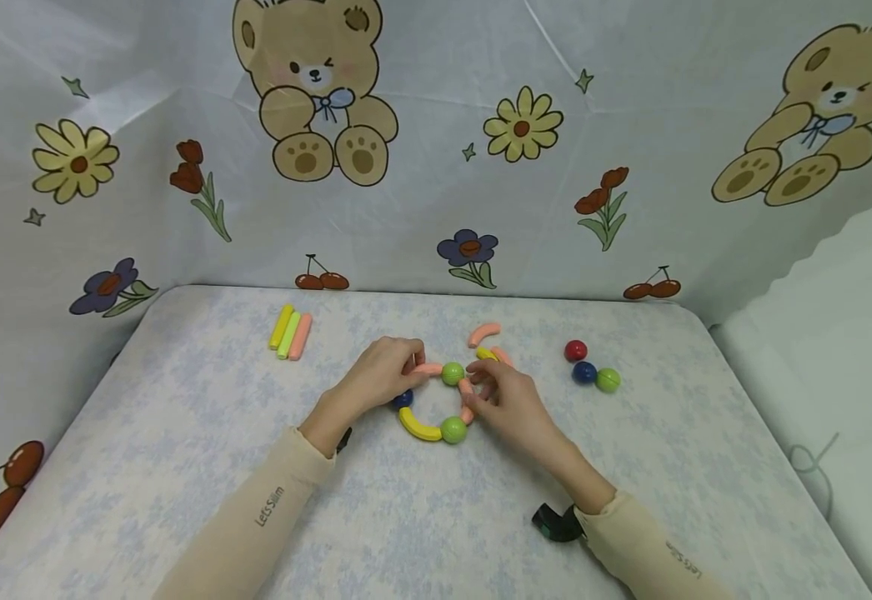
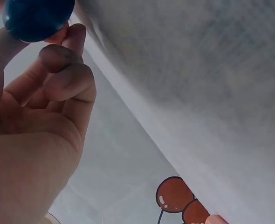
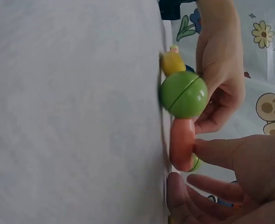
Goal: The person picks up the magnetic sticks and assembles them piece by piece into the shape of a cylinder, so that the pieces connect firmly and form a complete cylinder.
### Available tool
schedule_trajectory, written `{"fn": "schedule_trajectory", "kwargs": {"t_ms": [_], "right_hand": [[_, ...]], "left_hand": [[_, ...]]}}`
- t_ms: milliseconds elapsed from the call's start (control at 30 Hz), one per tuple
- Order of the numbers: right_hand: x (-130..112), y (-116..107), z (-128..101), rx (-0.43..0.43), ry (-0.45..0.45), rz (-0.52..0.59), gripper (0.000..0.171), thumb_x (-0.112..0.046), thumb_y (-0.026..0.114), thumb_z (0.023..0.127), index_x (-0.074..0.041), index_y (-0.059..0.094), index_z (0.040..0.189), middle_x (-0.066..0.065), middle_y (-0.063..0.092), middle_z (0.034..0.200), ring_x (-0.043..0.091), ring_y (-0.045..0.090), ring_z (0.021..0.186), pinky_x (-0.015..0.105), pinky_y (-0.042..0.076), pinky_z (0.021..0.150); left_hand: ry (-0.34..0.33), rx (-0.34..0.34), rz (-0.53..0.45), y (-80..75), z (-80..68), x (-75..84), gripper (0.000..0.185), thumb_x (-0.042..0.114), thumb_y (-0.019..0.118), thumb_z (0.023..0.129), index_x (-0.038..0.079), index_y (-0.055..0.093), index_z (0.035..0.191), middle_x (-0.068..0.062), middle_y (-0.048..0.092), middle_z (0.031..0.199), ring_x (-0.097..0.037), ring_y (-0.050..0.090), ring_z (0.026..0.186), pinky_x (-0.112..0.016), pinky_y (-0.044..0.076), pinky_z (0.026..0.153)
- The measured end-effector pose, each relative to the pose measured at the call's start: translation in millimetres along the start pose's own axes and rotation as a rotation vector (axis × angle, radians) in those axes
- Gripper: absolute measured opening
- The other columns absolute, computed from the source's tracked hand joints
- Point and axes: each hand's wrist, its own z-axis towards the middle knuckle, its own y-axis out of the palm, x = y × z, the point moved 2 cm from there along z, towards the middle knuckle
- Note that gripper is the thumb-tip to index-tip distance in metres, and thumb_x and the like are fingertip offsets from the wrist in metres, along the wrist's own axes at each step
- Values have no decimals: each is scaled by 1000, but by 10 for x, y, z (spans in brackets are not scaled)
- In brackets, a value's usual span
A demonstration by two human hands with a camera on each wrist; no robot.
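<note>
Cream sleeves lowest in head view, both forearms reaching in over the table [image 1: 181, 467]. Left hand [image 1: 379, 379] fingers curled, pinching the top pink curved piece [image 1: 430, 368] of a partial ring; blue ball [image 1: 403, 399] sits right at its fingertips. Right hand [image 1: 507, 400] pinches the right pink curved piece [image 1: 467, 398] between thumb and fingers. Ring mid-table: upper green ball [image 1: 453, 373], lower green ball [image 1: 453, 429], yellow curved piece [image 1: 417, 427]. Spare straight sticks [image 1: 290, 332] far left; red, blue, green loose balls [image 1: 590, 367] right, well apart.
</note>
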Motion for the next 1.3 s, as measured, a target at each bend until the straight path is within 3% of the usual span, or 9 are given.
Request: {"fn": "schedule_trajectory", "kwargs": {"t_ms": [133,267,533,633,733,933,1033,1133,1300], "right_hand": [[1,15,8,-4,-101,-49,49,-10,81,93,-2,63,138,12,72,127,14,67,83,27,56,72],[-21,2,-4,-20,-137,-57,57,-18,81,94,-3,59,145,11,71,125,16,67,85,28,55,72],[-140,63,-78,-16,-136,-133,84,-40,95,78,-3,57,143,11,60,141,25,62,113,43,55,90],[-150,113,-90,0,-142,-170,80,-37,95,78,-5,59,141,9,62,137,23,61,110,43,55,91],[-142,133,-85,24,-155,-170,72,-30,96,78,-5,61,136,8,65,130,22,60,106,42,55,90],[-121,116,-65,5,-159,-126,71,-22,94,81,-3,60,140,11,63,141,29,58,132,50,47,111],[-107,113,-62,-20,-140,-123,68,-22,91,84,-2,60,141,13,59,149,32,53,142,53,43,117],[-91,116,-57,-38,-127,-120,62,-24,89,87,-3,63,139,13,56,154,34,49,146,54,41,119],[-57,115,-45,-34,-117,-112,57,-23,90,86,-5,67,134,13,56,155,34,50,146,55,41,118]], "left_hand": [[9,26,-1,-6,0,3,22,31,78,97,13,69,90,2,58,69,-13,51,60,-27,42,59],[-19,30,4,-2,10,-2,18,26,79,97,13,72,87,1,61,70,-13,53,63,-28,44,61],[-210,71,22,-26,1,-11,24,20,83,93,10,66,79,-1,63,70,-16,57,62,-27,44,57],[-253,59,33,-45,-11,-7,28,20,81,94,10,63,75,-3,62,69,-17,56,60,-27,42,55],[-252,27,62,-59,-22,-8,30,19,78,96,11,61,72,-4,60,68,-18,54,60,-27,40,55],[-219,-60,83,-106,-51,-51,29,23,72,101,11,61,78,-1,56,66,-16,51,59,-28,37,56],[-254,-64,45,-231,-85,-108,27,28,71,102,10,66,82,0,54,66,-15,50,59,-27,37,55],[-317,25,37,-484,-142,-235,23,27,73,100,8,71,87,-2,58,67,-17,52,61,-29,41,56],[-436,338,123,-957,-330,-665,15,14,69,101,0,71,96,-16,70,80,-31,64,72,-42,51,67]]}}
